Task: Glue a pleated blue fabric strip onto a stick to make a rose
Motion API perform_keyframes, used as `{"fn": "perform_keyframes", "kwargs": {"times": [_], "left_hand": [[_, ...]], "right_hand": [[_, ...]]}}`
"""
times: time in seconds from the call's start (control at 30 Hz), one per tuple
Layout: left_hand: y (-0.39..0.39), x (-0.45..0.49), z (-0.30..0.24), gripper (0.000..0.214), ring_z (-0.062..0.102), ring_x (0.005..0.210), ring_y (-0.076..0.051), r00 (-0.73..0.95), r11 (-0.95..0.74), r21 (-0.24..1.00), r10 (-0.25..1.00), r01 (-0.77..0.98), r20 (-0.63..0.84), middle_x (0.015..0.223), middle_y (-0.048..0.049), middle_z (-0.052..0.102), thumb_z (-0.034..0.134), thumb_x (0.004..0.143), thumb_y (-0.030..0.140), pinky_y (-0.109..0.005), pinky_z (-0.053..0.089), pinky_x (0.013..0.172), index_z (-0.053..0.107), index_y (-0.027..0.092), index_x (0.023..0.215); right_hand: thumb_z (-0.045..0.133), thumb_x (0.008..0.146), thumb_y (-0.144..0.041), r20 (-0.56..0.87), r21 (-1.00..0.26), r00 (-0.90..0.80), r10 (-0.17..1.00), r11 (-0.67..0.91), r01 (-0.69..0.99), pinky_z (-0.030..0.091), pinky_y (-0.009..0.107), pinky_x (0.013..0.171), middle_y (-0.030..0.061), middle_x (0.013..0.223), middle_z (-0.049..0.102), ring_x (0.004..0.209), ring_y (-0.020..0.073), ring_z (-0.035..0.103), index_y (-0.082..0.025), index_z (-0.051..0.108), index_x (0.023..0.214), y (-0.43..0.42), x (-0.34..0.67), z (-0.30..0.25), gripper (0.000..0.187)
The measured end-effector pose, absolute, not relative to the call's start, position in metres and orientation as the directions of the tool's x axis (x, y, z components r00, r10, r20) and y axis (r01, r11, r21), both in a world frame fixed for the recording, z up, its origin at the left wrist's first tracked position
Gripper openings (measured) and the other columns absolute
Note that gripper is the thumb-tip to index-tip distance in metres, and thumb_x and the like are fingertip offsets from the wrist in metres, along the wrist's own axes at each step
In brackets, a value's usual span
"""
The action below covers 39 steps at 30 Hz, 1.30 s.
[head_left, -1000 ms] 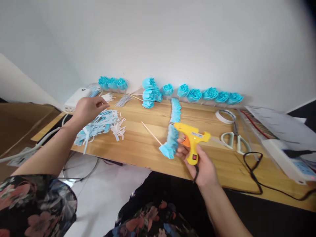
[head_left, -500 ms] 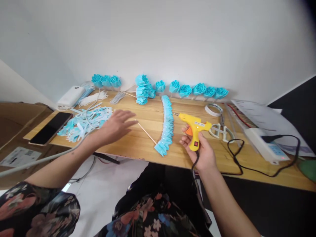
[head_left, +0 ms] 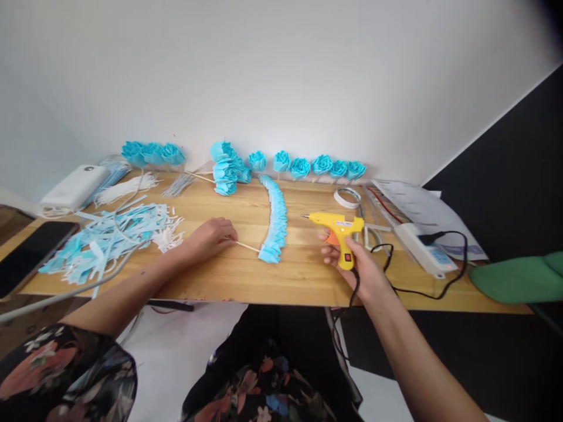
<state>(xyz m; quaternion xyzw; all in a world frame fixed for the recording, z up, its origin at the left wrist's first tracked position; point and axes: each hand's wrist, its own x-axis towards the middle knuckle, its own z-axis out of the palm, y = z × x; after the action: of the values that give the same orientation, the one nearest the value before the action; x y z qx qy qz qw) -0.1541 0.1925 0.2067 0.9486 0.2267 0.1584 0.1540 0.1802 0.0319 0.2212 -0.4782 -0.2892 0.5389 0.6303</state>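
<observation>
Head view, looking down on a wooden bench (head_left: 299,281) set against a white wall.

The left hand (head_left: 211,234) lies at about 10 o'clock from the bench's near middle. Its fingers are drawn together over the left end of a thin wooden skewer (head_left: 247,246); whether they pinch the skewer or only press on it cannot be told. The skewer lies flat, its long axis running from 9 to 3 o'clock with a slight slant toward the near edge. Its right end meets the near tip of a folded blue paper strip (head_left: 275,220), which curves away toward 12 o'clock.

The right hand (head_left: 358,266), at about 2 o'clock, is wrapped around the handle of a yellow glue gun (head_left: 336,223), index finger near the orange trigger. The gun's nozzle points to 9 o'clock, at the strip but apart from it. The strip thus lies between the two hands, with the gun's nozzle nearer its middle and the left hand nearer its near tip.

A black cord (head_left: 440,287) runs from the gun toward a white power strip (head_left: 424,249) at 3 o'clock. Blue paper roses (head_left: 316,166) line the wall at 12 o'clock, blue and white paper scraps (head_left: 109,237) lie at 9 o'clock, and a dark phone (head_left: 26,255) sits beyond them.
</observation>
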Motion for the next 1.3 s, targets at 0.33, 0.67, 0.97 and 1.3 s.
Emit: {"fn": "perform_keyframes", "kwargs": {"times": [0.33, 0.67, 0.97, 1.3], "left_hand": [[0.209, -0.158, 0.199, 0.020, 0.057, 0.083, -0.019, 0.783, -0.805, 0.341, 0.574, 0.486, 0.240, 0.085, -0.0067, 0.063, 0.049, 0.093, 0.026, -0.030, 0.043, 0.077, 0.065, 0.017, 0.085], [0.240, -0.133, 0.204, 0.021, 0.058, 0.083, -0.019, 0.779, -0.796, 0.372, 0.579, 0.477, 0.239, 0.085, -0.0078, 0.065, 0.050, 0.092, 0.027, -0.029, 0.042, 0.074, 0.066, 0.015, 0.084], [0.250, -0.125, 0.202, 0.021, 0.058, 0.080, -0.018, 0.791, -0.802, 0.430, 0.551, 0.414, 0.267, 0.083, -0.0070, 0.065, 0.054, 0.093, 0.030, -0.028, 0.042, 0.073, 0.066, 0.015, 0.084], [0.240, -0.138, 0.215, 0.026, 0.057, 0.084, -0.018, 0.869, -0.841, 0.437, 0.444, 0.320, 0.219, 0.088, -0.0075, 0.063, 0.048, 0.099, 0.026, -0.027, 0.042, 0.076, 0.067, 0.015, 0.084]], "right_hand": [[0.058, 0.085, -0.042, -0.036, -0.939, 0.195, 0.980, 0.033, -0.342, 0.058, 0.028, 0.055, 0.0072, 0.101, 0.076, 0.079, 0.0197, 0.071, -0.021, 0.067, 0.105, 0.122, 0.221, 0.267, 0.030], [0.078, 0.069, -0.037, -0.096, -0.965, -0.091, 0.991, -0.115, -0.236, 0.030, 0.015, 0.030, -0.0005, 0.058, 0.063, 0.040, 0.0056, 0.042, -0.013, 0.071, 0.094, 0.125, 0.209, 0.230, 0.035], [0.071, 0.077, -0.043, -0.155, -0.986, -0.168, 0.973, -0.163, -0.032, 0.030, 0.017, 0.034, 0.0059, 0.065, 0.068, 0.052, 0.0112, 0.053, -0.012, 0.074, 0.095, 0.120, 0.215, 0.236, 0.036], [0.065, 0.081, -0.053, -0.236, -0.970, -0.315, 0.919, -0.204, 0.134, 0.029, 0.018, 0.037, 0.0049, 0.071, 0.066, 0.051, 0.0088, 0.048, -0.014, 0.073, 0.096, 0.117, 0.224, 0.231, 0.043]]}}
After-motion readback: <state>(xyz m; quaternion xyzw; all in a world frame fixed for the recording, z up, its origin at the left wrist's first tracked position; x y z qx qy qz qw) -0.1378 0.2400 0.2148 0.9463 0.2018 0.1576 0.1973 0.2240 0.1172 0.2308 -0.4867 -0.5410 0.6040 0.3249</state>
